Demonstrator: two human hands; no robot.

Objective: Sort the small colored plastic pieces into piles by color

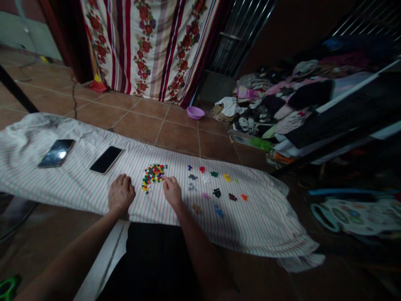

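A pile of small multicoloured pieces (153, 175) lies on a striped cloth (250, 221). At the pile's right edge is my right hand (172, 191), its fingers drawn together and the fingertips touching the pieces. Whatever is between those fingertips is too small to make out. My left hand (121, 194) rests palm down on the cloth left of the pile, holding nothing. To the right, pieces sit in small groups by colour, among them red (202, 169), green (214, 174), yellow (227, 177), black (216, 192), brown (232, 197), orange (244, 197) and blue (218, 210).
Two phones (106, 159) (57, 153) lie on the cloth at the left. Beyond the cloth, a purple basin (195, 112) stands on the tiled floor before a flowered curtain (144, 50). Heaped clothes (275, 96) fill the back right.
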